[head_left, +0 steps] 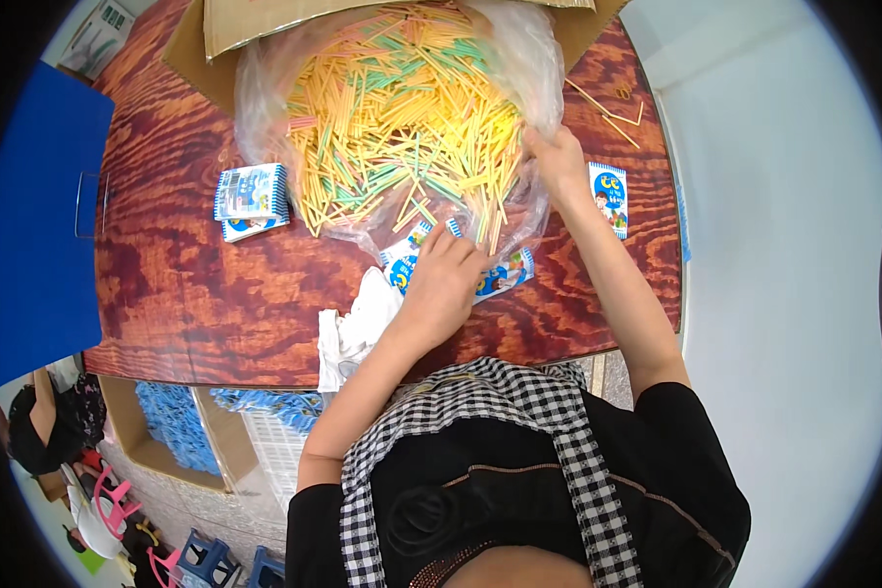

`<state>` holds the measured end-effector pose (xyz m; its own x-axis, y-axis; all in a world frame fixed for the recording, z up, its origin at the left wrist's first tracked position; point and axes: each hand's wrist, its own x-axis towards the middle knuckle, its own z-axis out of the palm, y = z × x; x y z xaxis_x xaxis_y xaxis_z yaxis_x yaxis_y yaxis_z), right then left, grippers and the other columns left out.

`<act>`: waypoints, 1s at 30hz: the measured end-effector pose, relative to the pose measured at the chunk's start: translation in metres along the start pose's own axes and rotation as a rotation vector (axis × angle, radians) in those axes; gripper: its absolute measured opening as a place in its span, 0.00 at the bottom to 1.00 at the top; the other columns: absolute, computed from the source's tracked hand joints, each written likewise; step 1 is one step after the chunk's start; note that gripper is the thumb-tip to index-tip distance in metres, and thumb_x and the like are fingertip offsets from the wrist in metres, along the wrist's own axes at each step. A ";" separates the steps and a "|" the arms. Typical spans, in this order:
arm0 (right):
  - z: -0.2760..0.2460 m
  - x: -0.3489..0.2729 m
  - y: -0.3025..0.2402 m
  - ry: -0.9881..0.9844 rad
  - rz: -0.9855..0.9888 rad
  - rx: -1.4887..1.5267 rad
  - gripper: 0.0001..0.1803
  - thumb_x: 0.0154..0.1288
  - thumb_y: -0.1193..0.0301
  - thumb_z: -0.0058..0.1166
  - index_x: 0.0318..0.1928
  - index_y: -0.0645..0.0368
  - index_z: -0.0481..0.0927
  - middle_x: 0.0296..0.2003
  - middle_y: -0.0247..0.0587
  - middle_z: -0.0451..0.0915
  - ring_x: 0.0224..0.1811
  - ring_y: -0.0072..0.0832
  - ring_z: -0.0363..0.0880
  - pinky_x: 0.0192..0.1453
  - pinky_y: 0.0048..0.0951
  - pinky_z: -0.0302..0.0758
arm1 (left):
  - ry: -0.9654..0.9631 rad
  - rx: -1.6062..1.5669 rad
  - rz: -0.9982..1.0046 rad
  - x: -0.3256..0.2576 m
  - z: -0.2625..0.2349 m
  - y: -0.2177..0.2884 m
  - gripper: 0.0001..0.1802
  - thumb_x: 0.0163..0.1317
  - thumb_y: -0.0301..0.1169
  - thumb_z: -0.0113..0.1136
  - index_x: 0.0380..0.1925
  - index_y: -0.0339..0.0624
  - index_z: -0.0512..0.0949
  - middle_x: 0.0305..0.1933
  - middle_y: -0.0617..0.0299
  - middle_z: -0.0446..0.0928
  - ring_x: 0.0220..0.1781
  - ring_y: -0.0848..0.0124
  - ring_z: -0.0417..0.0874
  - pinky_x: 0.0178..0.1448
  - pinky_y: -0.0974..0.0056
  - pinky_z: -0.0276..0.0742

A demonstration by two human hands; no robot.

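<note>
I have the right hand (561, 169) pinching the edge of the clear bag (549, 59); the left hand (444, 284) sits, fingers bent, over the blue-and-white packets (510, 275), and I cannot tell whether it grips one; the coloured sticks (412, 108) lie heaped in the bag, at the cardboard box (194, 67) on the table (196, 314)

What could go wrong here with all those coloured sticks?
Sticks might spill onto the table, since many lie near the front edge of the clear bag. The right hand, at the bag's side, could jostle some loose. The white cloth might slip off, lying at the table's near edge.
</note>
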<state>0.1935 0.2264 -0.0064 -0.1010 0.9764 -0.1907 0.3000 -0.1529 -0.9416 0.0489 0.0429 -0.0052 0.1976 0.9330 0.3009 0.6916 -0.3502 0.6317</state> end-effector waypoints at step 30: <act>-0.054 0.011 -0.017 -0.489 -1.313 -1.285 0.09 0.55 0.72 0.48 0.37 0.61 0.75 0.45 0.42 0.74 0.58 0.36 0.69 0.61 0.34 0.66 | 0.057 -0.124 -0.113 -0.004 -0.007 0.007 0.07 0.52 0.21 0.62 0.32 0.37 0.75 0.40 0.57 0.76 0.47 0.56 0.76 0.64 0.52 0.66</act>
<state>0.2387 0.2476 0.0223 -0.9723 0.2080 0.1061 0.2236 0.9604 0.1662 0.0483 0.0362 0.0027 0.0811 0.9621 0.2605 0.6154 -0.2539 0.7462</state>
